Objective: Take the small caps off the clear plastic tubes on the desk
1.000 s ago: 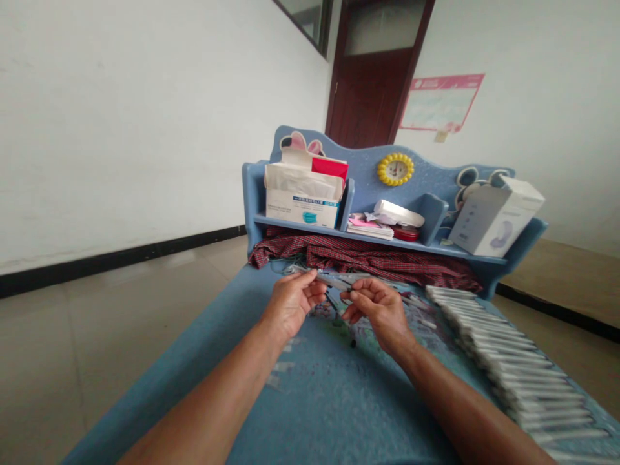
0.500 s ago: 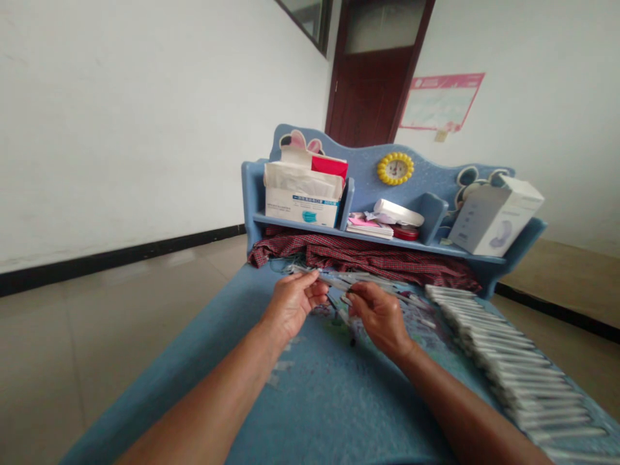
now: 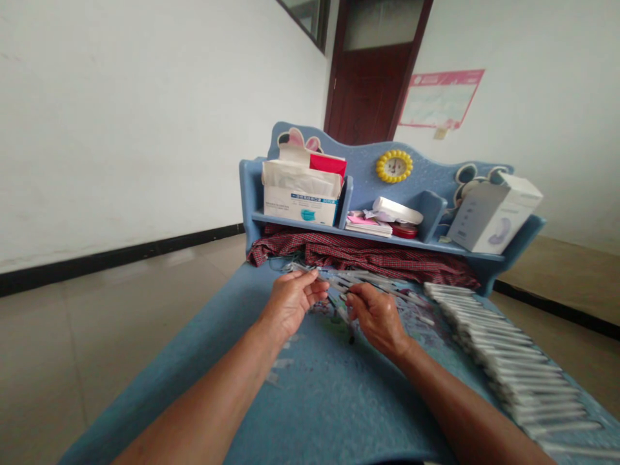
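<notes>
Over the far half of the blue desk [image 3: 310, 387], my left hand [image 3: 293, 300] is closed, thumb and forefinger pinching one end of a slim, clear pen [image 3: 332, 280]. My right hand [image 3: 375, 316] is closed too, its fingertips pinched at the pen's other, dark end; the exact grip is blurred. Beneath and behind both hands lie loose pen parts [image 3: 416, 298], clear tubes and thin dark pieces. A dark-tipped piece [image 3: 351, 337] shows just below my right fingers. Along the right side runs a long pile of pens [image 3: 523, 368], laid side by side.
A blue shelf [image 3: 295, 218] closes off the desk's back, carrying a mask box [image 3: 300, 203], papers [image 3: 368, 225], a white box [image 3: 494, 216] and a yellow clock [image 3: 394, 166]. Red checked cloth [image 3: 358, 257] is bunched beneath it. Small clear strips [image 3: 278, 371] lie near my left forearm.
Both hands stay almost in place, still pinching the pen. My right hand has shifted very slightly; the whole view has moved a little.
</notes>
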Tool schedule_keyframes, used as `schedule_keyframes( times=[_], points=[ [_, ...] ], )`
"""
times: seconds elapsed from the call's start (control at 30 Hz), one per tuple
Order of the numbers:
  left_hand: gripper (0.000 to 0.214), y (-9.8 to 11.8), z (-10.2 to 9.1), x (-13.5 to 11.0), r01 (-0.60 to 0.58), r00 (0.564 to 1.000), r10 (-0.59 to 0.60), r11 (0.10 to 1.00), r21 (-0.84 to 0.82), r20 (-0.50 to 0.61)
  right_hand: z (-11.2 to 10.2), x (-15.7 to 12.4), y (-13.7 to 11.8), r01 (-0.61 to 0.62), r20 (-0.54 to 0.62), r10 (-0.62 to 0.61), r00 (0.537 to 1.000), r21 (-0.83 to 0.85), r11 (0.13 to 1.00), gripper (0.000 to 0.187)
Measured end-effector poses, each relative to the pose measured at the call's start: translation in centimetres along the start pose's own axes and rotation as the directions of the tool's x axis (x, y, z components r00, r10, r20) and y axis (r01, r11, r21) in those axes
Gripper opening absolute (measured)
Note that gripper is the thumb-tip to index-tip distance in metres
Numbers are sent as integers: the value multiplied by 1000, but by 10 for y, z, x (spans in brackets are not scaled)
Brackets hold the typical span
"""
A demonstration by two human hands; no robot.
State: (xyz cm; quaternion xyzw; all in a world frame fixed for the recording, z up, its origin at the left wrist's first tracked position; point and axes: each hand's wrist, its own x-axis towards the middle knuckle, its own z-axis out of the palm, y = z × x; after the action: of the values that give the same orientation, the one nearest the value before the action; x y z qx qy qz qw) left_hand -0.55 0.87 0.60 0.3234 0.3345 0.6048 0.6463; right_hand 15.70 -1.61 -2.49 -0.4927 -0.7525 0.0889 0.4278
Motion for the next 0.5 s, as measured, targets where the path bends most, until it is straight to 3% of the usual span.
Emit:
schedule_keyframes(
  times=[0.17,0.3,0.4,0.5],
  points=[
    [10,-1,-1,1,-3,1000,3,1000,-8,5,-1,-1,-1,50,-17,-52,999,-93,994,20],
    [9,-2,-2,3,-8,1000,8,1000,-3,8,-1,-2,-2,33,-12,-34,999,-46,998,20],
    [8,-2,-2,3,-14,1000,14,1000,16,25,0,-1,-2,-44,12,43,999,119,992,22],
    [5,-2,-2,2,-37,996,31,997,70,79,2,0,-1,-247,175,191,966,408,879,30]
  ],
)
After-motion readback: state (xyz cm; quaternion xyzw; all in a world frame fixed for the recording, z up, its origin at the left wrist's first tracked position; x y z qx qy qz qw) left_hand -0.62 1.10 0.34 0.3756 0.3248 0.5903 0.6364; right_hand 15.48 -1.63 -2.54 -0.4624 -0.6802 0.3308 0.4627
